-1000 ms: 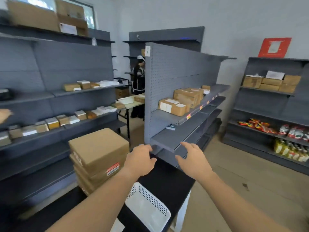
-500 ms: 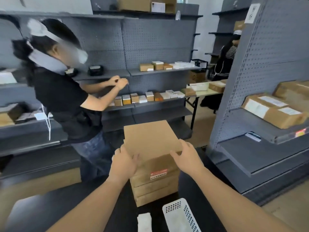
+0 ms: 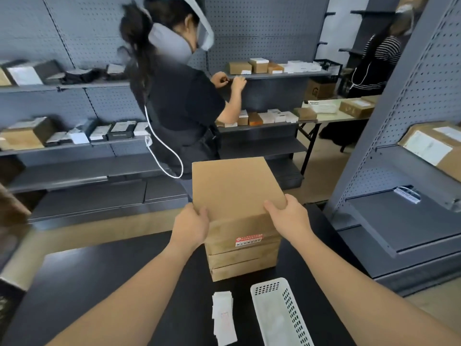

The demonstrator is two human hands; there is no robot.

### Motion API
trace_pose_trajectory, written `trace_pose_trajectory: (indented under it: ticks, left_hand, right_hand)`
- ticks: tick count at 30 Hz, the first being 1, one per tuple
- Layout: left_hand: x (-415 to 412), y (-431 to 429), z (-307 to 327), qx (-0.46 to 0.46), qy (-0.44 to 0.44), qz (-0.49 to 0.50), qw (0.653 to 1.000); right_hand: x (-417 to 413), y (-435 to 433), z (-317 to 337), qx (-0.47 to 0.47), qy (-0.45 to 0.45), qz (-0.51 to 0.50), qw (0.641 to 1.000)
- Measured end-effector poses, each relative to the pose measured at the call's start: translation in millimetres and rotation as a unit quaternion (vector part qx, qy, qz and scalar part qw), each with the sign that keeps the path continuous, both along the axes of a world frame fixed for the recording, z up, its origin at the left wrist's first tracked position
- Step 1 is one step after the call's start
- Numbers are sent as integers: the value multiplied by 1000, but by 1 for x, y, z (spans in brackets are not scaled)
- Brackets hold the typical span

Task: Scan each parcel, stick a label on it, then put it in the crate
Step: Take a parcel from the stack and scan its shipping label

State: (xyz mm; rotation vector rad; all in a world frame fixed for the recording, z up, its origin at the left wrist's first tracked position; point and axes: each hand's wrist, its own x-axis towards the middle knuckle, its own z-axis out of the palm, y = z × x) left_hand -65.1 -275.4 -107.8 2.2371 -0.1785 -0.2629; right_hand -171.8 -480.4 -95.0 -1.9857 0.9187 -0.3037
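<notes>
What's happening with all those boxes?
A person's left grip and right grip hold the near corners of the flat brown cardboard parcel that tops a stack on the black table. A white perforated plastic basket and white paper labels lie nearer. Behind, another person in black works at grey metal shelves.

Illumination is even, diffuse and moderately bright; the source is not in view. The white wall [image 3: 335, 33] at upper right is nearly overexposed. The black surface [image 3: 99, 283] shows a pale sheen along its far left edge. Shadows are soft. Wide-angle distortion tilts the pegboard shelf unit [image 3: 419, 96] at right. The left frame edge is smeared; the top parcel [image 3: 232, 188] is sharp.
</notes>
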Motion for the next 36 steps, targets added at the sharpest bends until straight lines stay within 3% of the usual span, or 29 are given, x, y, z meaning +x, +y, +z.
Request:
trace_pose_trajectory:
  ticks: [9,16,22,27,32,36]
  left_hand:
    - [-57,190,13,-99,-4,75,992]
    - [-99,309,-79,-64,75,110,989]
    - [-130,330,-176,-87,175,107,975]
    - [-146,323,-225,-100,219,134,961]
    - [-155,316,-241,-75,236,134,960]
    - [-149,320,-243,-63,268,136,952]
  right_hand:
    - [-36,160,18,17,-41,76,996]
    - [-63,263,-80,75,60,105,990]
    - [-87,283,-172,168,180,122,962]
    - [-105,270,-230,194,183,103,958]
    - [-115,266,-236,193,178,100,960]
    - [-124,269,-218,205,116,97,967]
